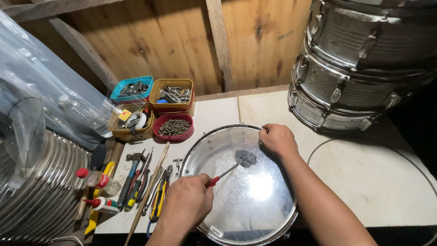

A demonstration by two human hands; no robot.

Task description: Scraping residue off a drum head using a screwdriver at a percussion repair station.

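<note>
drum [255, 200] lies head-up on the bench, centre front, clear skin reflecting light. left hand [187, 200] closed around a red-handled screwdriver [223, 175], its tip reaching a grey patch [246, 158] on the skin. right hand [277, 140] grips the far rim. hands apart. hand tools [145, 182] just left of the drum; tins of screws [173, 126] behind; stacked drums [355, 68] at right rear.

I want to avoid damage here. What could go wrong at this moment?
The left hand holds a red-handled screwdriver over the thin clear drumhead; a slip could dent or pierce it. The right hand grips only the drum rim, so the drum might turn. The grey patch might smear.
</note>
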